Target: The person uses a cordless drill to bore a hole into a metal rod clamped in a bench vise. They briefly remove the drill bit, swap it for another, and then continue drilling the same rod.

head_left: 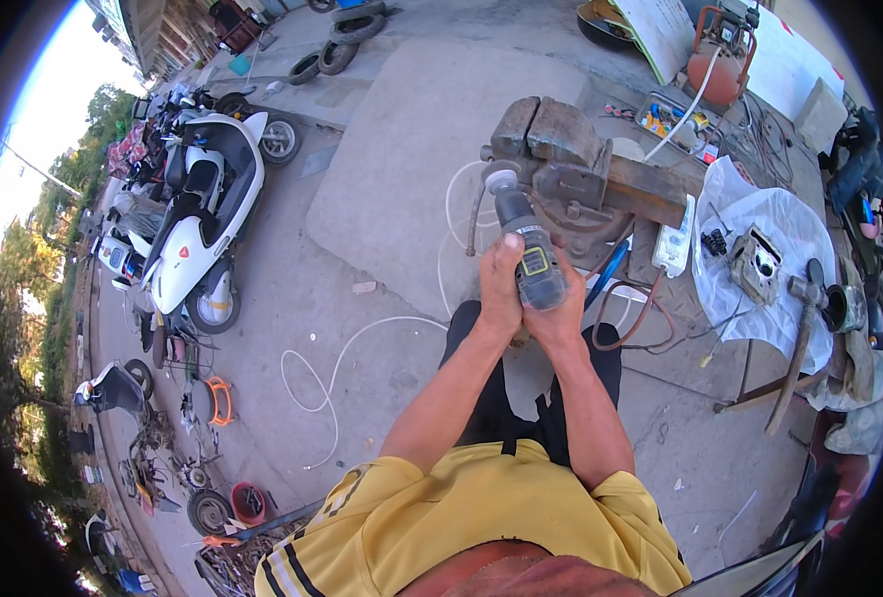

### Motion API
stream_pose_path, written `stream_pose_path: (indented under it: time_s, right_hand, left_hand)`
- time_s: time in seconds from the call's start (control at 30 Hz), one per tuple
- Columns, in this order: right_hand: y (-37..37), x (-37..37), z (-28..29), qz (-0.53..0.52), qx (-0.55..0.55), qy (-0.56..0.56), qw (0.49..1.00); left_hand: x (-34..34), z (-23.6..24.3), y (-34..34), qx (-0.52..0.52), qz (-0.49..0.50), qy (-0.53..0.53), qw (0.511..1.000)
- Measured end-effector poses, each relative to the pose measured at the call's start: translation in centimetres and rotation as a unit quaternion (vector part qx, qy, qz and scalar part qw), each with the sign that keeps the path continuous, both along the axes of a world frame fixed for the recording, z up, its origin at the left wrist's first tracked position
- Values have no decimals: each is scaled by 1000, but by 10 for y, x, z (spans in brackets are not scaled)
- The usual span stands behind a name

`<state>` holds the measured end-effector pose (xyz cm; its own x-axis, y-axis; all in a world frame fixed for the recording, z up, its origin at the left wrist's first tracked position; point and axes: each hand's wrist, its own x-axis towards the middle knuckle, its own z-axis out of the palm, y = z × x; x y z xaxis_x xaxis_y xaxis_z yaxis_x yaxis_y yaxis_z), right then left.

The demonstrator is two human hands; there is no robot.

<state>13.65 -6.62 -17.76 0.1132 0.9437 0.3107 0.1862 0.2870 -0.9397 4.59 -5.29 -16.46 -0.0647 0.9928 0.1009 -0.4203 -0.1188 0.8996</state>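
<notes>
Both my hands grip a grey handheld grinder (pixel 529 236) in front of me, its small round white head (pixel 502 181) pointing away. My left hand (pixel 501 284) wraps its left side, with the thumb on top of the body. Around the right side and underneath curls my right hand (pixel 561 310), its fingers partly hidden. Just beyond the tool stands a rusty bench vise (pixel 561 149). The grinder's head is close to the vise's handle bar (pixel 476 214); whether they touch, I cannot tell.
Right of the vise lie a white power strip (pixel 674 239), a metal engine part (pixel 757 265) on plastic sheeting (pixel 715 199), and a hammer (pixel 797 343). Farther back are a tool tray (pixel 678 124) and an air compressor (pixel 722 65). A white hose (pixel 337 373) crosses the floor; a scooter (pixel 202 214) stands left.
</notes>
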Motion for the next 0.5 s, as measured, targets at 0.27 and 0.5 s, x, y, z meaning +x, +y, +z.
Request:
stream_pose_path:
  time_s: [0.27,0.5]
  right_hand:
    - [-5,-2,16,-14,14,-26,999]
    - [-5,-2,11,-20,24,-38,999]
  left_hand:
    - [-3,3,1,2,-22,-10,1000]
    - [-3,5,-1,0,-24,-7,1000]
